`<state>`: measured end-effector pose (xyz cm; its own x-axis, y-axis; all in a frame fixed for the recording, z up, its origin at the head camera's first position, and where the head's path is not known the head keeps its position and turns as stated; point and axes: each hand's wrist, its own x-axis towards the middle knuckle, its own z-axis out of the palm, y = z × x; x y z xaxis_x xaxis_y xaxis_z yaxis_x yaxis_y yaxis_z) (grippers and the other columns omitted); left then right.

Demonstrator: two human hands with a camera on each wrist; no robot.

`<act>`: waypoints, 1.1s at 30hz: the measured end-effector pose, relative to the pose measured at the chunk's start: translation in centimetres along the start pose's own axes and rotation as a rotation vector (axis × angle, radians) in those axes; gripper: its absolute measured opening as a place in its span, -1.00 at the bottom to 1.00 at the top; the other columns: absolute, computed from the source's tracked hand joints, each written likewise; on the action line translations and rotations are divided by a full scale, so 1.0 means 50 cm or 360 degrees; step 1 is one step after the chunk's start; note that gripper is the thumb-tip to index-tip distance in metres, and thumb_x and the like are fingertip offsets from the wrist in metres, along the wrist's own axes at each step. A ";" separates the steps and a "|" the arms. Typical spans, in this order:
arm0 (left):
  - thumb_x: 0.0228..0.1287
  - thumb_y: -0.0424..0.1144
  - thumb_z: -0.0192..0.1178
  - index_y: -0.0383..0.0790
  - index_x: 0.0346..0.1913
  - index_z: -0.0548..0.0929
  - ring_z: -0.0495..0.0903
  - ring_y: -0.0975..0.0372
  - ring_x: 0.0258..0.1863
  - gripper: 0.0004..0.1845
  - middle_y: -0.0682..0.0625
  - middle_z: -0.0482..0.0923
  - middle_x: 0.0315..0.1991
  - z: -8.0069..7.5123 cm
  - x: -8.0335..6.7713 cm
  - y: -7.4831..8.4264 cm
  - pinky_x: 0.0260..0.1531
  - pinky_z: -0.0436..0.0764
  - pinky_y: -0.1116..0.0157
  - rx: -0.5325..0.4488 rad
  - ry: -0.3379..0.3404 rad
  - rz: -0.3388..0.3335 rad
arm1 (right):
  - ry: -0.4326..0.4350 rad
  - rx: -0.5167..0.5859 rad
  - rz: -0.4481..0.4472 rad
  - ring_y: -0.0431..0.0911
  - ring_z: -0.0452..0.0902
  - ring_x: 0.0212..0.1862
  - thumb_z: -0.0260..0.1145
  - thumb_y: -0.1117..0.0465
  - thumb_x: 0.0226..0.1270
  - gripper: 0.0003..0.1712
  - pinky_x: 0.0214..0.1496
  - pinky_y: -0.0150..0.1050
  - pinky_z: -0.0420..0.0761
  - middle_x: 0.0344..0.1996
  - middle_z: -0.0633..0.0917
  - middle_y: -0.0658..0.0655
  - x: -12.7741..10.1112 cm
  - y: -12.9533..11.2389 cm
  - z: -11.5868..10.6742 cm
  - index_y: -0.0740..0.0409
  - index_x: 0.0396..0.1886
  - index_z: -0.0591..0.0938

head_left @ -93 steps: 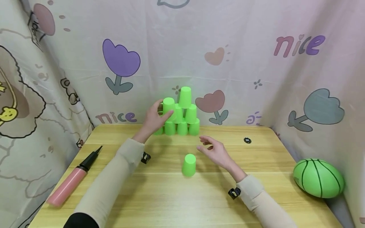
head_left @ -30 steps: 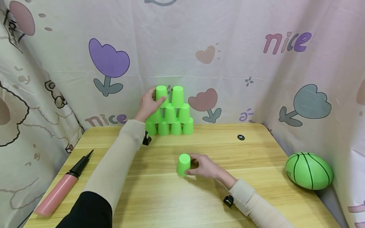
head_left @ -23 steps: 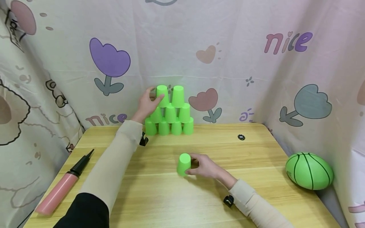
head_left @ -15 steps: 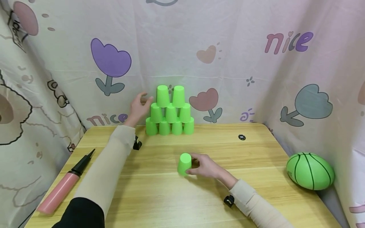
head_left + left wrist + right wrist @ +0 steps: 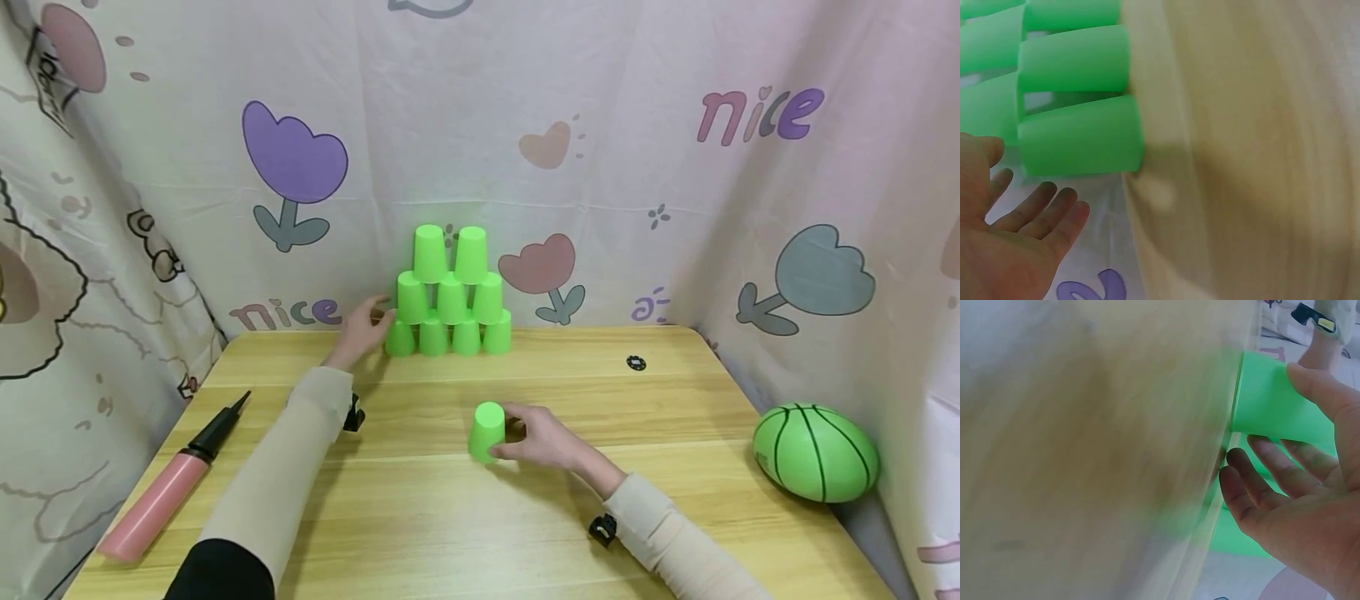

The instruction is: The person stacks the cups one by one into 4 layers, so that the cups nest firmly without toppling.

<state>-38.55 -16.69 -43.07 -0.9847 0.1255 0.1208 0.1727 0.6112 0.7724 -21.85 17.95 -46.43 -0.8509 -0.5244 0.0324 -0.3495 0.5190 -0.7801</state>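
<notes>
Bright green plastic cups stand upside down in a tower (image 5: 452, 297) at the back of the table: two on top of three, over a bottom row of several. My left hand (image 5: 362, 332) is beside the tower's left end with relaxed, parted fingers. In the left wrist view its fingers are near the end cup of the bottom row (image 5: 1082, 137) and hold nothing. Nearer the front, a single upside-down green cup (image 5: 487, 433) stands on the table. My right hand (image 5: 542, 437) holds it from the right, thumb and fingers on either side of its wall (image 5: 1266, 394).
On the wooden table (image 5: 420, 533) a pink pump with a black nozzle (image 5: 168, 492) lies at the left. A black chip (image 5: 636, 362) lies at the back right. A green ball with black lines (image 5: 816, 452) is at the right edge. Printed curtains (image 5: 420, 117) hang behind and beside the table.
My left hand set a second cup on the tower's top row, let go, and moved down and left. My right hand went to the single cup and has stayed there.
</notes>
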 end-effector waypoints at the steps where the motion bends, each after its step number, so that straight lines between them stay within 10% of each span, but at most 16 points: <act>1: 0.69 -0.06 0.00 -0.20 0.63 0.23 0.48 -0.26 0.39 -0.39 -0.43 0.46 0.41 0.002 -0.002 0.000 0.43 0.50 -0.22 0.0007 -0.0005 -0.0003 | 0.0002 0.0005 0.0000 -0.06 0.71 0.03 0.58 0.12 0.29 -0.42 0.15 -0.10 0.78 -0.03 0.78 0.02 0.000 0.000 0.000 0.05 0.28 0.63; 11: 0.69 -0.03 0.01 -0.18 0.59 0.32 0.47 -0.25 0.40 -0.42 -0.41 0.43 0.44 0.010 -0.013 -0.011 0.40 0.52 -0.23 0.0032 -0.0024 0.0001 | 0.0110 0.0044 0.0029 0.02 0.69 0.10 0.57 0.09 0.29 -0.32 0.10 -0.22 0.78 0.04 0.76 0.14 0.013 -0.021 -0.024 0.12 0.37 0.58; 33: 0.68 -0.04 0.04 -0.16 0.61 0.30 0.48 -0.23 0.37 -0.41 -0.44 0.43 0.41 0.022 -0.022 -0.011 0.11 0.75 -0.10 -0.0254 -0.0027 -0.0098 | 0.0649 -0.0107 -0.0162 0.05 0.73 0.09 0.54 -0.01 0.34 -0.37 0.15 0.00 0.74 0.04 0.79 0.12 0.179 -0.210 -0.221 0.04 0.34 0.61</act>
<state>-37.54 -16.29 -44.30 -0.9925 0.1059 0.0609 0.1051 0.4866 0.8673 -30.15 15.26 -31.07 -0.8913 -0.2725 0.3623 -0.4533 0.5279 -0.7182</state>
